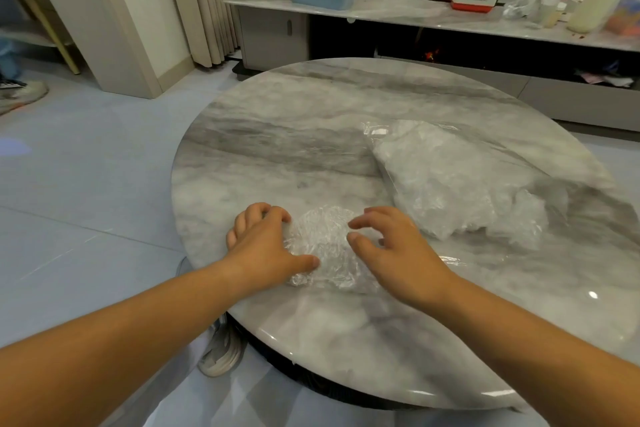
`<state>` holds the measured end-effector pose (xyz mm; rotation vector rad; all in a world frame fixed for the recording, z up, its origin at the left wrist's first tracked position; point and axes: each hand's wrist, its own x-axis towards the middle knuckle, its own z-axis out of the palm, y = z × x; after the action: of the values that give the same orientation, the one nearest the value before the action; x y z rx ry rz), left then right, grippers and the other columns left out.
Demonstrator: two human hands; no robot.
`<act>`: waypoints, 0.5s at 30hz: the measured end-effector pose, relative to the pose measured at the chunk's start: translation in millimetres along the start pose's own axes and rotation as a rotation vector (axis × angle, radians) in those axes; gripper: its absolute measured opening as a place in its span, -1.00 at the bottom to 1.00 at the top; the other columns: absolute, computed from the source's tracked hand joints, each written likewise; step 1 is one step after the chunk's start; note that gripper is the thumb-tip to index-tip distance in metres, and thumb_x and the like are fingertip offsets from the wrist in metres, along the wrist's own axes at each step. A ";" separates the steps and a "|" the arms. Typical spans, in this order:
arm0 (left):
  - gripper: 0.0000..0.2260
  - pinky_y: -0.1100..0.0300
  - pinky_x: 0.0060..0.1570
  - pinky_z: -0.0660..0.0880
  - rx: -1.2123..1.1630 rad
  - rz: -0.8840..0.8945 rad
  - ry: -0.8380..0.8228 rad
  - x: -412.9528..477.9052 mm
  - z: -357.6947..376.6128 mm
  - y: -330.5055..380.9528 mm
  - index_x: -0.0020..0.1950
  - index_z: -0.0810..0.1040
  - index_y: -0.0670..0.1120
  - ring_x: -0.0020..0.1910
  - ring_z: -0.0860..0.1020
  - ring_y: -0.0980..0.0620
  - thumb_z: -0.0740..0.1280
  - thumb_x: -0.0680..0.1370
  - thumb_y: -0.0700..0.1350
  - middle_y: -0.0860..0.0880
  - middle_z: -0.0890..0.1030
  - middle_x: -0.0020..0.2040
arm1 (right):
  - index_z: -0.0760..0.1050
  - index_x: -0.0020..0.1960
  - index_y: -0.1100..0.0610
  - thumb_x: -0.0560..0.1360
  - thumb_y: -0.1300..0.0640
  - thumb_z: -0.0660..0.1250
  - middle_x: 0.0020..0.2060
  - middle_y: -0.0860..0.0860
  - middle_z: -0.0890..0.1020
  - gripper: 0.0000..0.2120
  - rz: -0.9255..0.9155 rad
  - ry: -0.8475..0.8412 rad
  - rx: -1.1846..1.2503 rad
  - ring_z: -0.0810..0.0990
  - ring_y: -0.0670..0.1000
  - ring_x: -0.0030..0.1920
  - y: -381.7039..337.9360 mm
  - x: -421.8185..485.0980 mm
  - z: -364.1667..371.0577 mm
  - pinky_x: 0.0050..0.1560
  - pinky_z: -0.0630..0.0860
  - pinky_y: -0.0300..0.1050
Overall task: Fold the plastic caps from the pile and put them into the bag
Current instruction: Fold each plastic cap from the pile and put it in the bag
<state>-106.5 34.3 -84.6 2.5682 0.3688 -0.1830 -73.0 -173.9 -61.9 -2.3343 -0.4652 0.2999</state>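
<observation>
Hands first: your left hand (263,243) sits at the left edge of the plastic cap (325,246), fingers curled against that edge and thumb laid across the cap's near side, so you are gripping it there. Your right hand (398,253) is over the cap's right side with fingers bent and slightly spread. Whether the tips touch the film cannot be told.

The cap lies crumpled on the worktop (294,149), near its near-left rim, between your two hands. It is a rough oval; its long axis runs from the far side toward you, leaning slightly right at the near end.

The bag (440,177) lies flat to the right, apart from the cap. Its long axis runs from far-left to near-right, and crumpled clear plastic bulges at its near-right end.
</observation>
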 end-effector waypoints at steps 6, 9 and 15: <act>-0.13 0.06 0.47 0.06 0.018 -0.007 -0.048 -0.4 -0.1 -0.4 0.52 0.20 0.11 0.55 0.02 -0.02 0.50 0.34 0.33 0.04 0.07 0.53 | 0.46 0.41 -0.01 0.58 -0.08 0.34 0.36 0.01 0.52 -0.58 0.231 0.025 0.213 0.48 0.00 0.36 -6.1 31.8 7.0 0.37 0.44 0.02; -0.13 0.07 0.47 0.04 0.010 0.002 -0.051 1.2 -0.1 -1.4 0.52 0.21 0.12 0.55 0.00 -0.02 0.51 0.33 0.32 0.05 0.05 0.54 | 0.62 0.13 0.01 0.56 -0.07 0.37 -0.05 -0.11 0.67 -0.78 0.232 0.021 0.177 0.63 -0.10 -0.05 -4.3 43.4 7.0 -0.01 0.56 -0.16; -0.13 0.07 0.46 0.04 -0.006 0.002 -0.039 2.1 0.6 -1.7 0.51 0.22 0.13 0.55 -0.01 -0.01 0.52 0.31 0.32 0.06 0.05 0.54 | 0.59 -0.15 0.18 0.57 0.05 0.43 -0.41 -0.02 0.48 -0.78 0.198 -0.056 0.395 0.42 -0.10 -0.44 -10.7 52.8 -3.6 -0.38 0.41 -0.29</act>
<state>-105.1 35.9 -86.4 2.5555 0.3516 -0.2304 -26.4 -147.2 -56.1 -1.9889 -0.1791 0.5041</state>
